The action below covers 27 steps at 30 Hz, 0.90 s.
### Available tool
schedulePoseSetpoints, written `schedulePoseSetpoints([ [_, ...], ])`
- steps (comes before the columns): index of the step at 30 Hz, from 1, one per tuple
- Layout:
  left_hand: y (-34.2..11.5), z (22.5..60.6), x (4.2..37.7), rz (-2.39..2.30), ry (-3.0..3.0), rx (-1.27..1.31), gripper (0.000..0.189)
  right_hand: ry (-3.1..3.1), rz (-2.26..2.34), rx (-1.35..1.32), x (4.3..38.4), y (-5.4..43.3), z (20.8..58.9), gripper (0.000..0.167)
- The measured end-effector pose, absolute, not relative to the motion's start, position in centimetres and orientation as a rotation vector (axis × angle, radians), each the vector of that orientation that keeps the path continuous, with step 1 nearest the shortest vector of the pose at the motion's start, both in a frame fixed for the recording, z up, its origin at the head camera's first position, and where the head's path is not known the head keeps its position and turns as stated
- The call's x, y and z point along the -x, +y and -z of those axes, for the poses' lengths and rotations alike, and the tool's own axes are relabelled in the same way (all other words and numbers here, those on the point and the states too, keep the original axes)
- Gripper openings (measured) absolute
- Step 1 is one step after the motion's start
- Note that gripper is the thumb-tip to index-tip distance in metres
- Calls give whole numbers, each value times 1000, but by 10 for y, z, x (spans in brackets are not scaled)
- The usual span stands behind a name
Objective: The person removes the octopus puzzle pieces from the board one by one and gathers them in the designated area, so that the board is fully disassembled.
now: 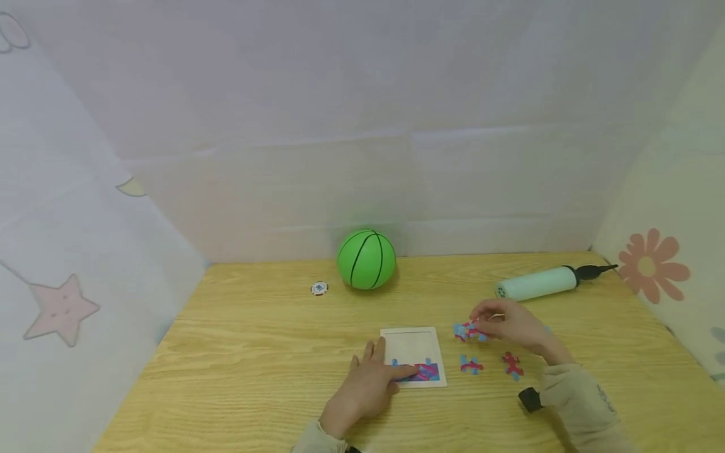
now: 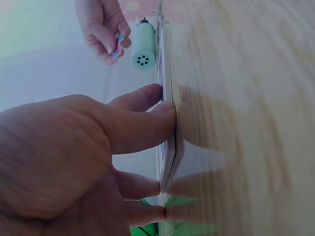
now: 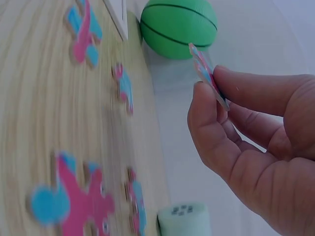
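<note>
My left hand (image 1: 362,384) rests on the left side of a white puzzle tray (image 1: 411,346). Its index finger lies across the joined blue and pink jigsaw pieces (image 1: 430,372) in the tray's near part, and its thumb touches the tray's edge in the left wrist view. Right of the tray, my right hand (image 1: 514,325) pinches a pink and blue jigsaw piece (image 3: 206,71) between thumb and fingers, above the table. Below that hand lie loose jigsaw pieces, among them a blue and pink one (image 1: 471,364) and a mostly pink one (image 1: 512,365).
A green ball (image 1: 367,259) stands at the back of the table (image 1: 255,352), with a white round chip (image 1: 320,288) to its left. A pale green hand pump (image 1: 538,284) with a black end lies at the back right. Cloth walls surround the table's back and sides.
</note>
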State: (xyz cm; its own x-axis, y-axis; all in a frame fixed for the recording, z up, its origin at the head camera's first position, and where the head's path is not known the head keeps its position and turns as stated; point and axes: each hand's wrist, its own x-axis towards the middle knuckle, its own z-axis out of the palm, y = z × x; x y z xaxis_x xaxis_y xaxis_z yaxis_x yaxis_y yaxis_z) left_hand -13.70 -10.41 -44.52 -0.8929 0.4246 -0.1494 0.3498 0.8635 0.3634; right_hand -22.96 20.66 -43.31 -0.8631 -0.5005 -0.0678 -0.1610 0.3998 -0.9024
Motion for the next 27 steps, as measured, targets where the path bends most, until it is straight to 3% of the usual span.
schedulePoseSetpoints([
  [16,-105,445,136,-517,2816,-622,45,2412,1419,527,216,280,437,25],
  [27,-102,443,137,-545,2810,-631,45,2316,1262,535,202,317,447,12],
])
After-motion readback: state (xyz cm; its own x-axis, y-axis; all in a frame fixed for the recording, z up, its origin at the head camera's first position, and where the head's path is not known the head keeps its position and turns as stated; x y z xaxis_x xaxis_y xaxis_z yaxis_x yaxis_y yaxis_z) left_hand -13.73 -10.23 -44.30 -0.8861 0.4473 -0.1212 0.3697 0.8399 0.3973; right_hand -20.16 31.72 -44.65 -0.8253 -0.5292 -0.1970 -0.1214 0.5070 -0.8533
